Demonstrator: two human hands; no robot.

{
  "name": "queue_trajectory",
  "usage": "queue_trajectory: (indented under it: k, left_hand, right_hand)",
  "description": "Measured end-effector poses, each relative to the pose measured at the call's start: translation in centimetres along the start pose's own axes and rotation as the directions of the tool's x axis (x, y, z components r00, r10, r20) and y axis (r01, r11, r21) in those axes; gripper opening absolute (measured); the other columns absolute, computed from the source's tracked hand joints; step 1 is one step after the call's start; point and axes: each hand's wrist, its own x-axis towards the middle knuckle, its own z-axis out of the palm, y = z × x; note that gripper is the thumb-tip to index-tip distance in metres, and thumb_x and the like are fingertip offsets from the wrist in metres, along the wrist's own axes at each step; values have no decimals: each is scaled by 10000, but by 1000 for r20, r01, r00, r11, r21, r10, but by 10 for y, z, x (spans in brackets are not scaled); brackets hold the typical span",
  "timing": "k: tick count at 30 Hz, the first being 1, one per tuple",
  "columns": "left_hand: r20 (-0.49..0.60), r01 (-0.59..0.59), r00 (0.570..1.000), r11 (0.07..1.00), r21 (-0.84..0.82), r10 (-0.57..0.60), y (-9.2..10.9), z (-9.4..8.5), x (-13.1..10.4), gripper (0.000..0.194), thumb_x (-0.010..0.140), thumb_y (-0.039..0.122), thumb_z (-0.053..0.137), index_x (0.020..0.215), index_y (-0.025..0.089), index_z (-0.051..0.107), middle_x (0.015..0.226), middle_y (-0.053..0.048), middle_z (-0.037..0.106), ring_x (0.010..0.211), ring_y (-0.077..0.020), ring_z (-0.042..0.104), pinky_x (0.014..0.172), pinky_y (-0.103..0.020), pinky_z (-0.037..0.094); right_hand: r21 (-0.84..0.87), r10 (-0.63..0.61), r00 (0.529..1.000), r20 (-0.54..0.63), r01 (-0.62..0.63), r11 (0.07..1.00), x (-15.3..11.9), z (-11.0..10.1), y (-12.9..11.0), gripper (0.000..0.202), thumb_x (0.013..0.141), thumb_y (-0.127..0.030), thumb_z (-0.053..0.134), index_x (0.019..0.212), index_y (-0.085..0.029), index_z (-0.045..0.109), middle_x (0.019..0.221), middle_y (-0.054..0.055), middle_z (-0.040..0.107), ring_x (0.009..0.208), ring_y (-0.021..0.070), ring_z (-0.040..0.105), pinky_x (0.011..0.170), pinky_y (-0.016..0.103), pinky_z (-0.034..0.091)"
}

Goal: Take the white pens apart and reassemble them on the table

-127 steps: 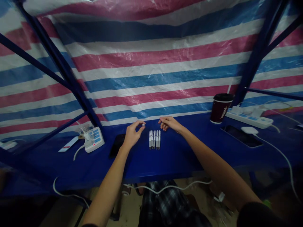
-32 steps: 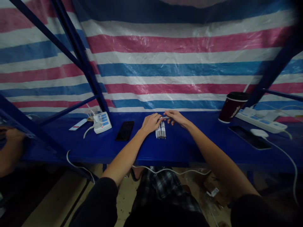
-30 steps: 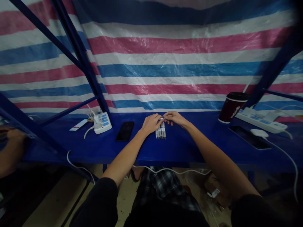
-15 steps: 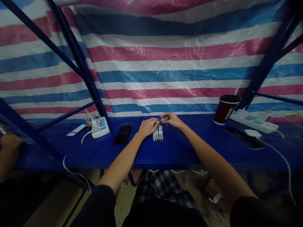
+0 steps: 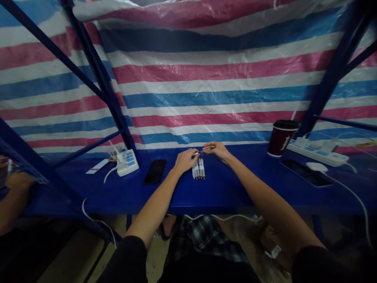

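My left hand [image 5: 185,159] is closed on one end of a slim pen [image 5: 200,152], just above the blue table. With fingertips pinched, my right hand [image 5: 217,149] grips the other end of the same pen. The pen lies nearly level between the two hands; its ends are hidden by fingers, and whether it is in one piece is too small to tell. Right below the left fingers, several white pens [image 5: 199,169] lie side by side on the table, dark tips toward me. The left hand partly covers their far ends.
On the blue table [image 5: 229,188], a black phone [image 5: 155,171] and a power strip [image 5: 127,162] stand left. At right are a dark lidded cup [image 5: 281,138], another power strip [image 5: 318,152], a second phone [image 5: 305,173] and a white charger [image 5: 316,167]. A co-worker's hand [image 5: 19,181] shows far left.
The whole view has shifted slightly down and right. My right fingers have turned a little around the pen's end. The row of pens stays in place on the table.
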Motion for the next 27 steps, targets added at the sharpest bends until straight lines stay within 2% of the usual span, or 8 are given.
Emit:
queue_trajectory:
  k: [5, 12, 17, 19, 21, 24, 27]
  left_hand:
    - [-45, 83, 995, 995, -55, -86, -2, 0, 2, 207, 961, 306, 555, 1060, 247, 726, 1011, -26, 771, 905, -206, 704, 781, -283, 477]
    - [-93, 90, 990, 982, -167, -106, -5, 3, 3, 206, 946, 310, 547, 990, 218, 727, 791, -12, 698, 732, -180, 627, 699, -270, 407]
    - [-94, 105, 987, 969, -223, -129, -5, 3, 4, 226, 954, 336, 536, 968, 210, 723, 744, 6, 653, 685, -160, 573, 686, -260, 382]
    - [-99, 107, 986, 963, -248, -135, -5, 4, 4, 234, 957, 343, 537, 963, 203, 724, 721, 16, 632, 664, -149, 549, 672, -254, 371]
    - [-102, 111, 984, 957, -269, -143, -5, 5, 4, 248, 961, 358, 539, 949, 195, 726, 686, 26, 604, 638, -140, 517, 652, -251, 357]
    - [-93, 130, 981, 939, -319, -168, -4, 7, 5, 280, 970, 378, 532, 930, 181, 727, 670, 28, 599, 619, -134, 491, 646, -247, 356]
    - [-89, 128, 980, 907, -400, -178, -2, 8, 5, 304, 971, 387, 529, 924, 168, 733, 732, 9, 657, 654, -139, 527, 677, -246, 386]
  right_hand:
    - [176, -39, 996, -84, 54, 983, 1, -1, -2, 384, 544, -166, 914, 896, -162, 761, 871, 79, 790, 853, 205, 731, 823, 315, 577]
    - [267, -89, 976, -199, 141, 953, -2, -1, -12, 334, 656, -309, 895, 917, -169, 740, 959, 81, 769, 803, 159, 678, 785, 289, 557]
    - [319, -68, 962, -264, 154, 935, -2, -6, -15, 265, 741, -320, 832, 922, -196, 683, 910, 55, 732, 790, 162, 674, 772, 303, 561]
    - [338, -36, 968, -250, 122, 933, -2, -6, -16, 235, 768, -312, 804, 916, -197, 661, 818, 39, 687, 755, 172, 669, 739, 315, 561]
    - [350, -9, 982, -189, 76, 934, -3, -3, -15, 228, 767, -310, 798, 903, -191, 659, 676, -4, 580, 658, 163, 621, 657, 308, 539]
    - [332, -5, 998, -63, 26, 943, -5, 6, -13, 289, 706, -330, 852, 878, -161, 691, 584, -58, 439, 516, 102, 448, 525, 264, 431]
    - [268, -35, 999, -15, 38, 963, -7, 16, -11, 388, 624, -390, 922, 832, -138, 714, 605, -58, 469, 492, 59, 337, 481, 244, 358]
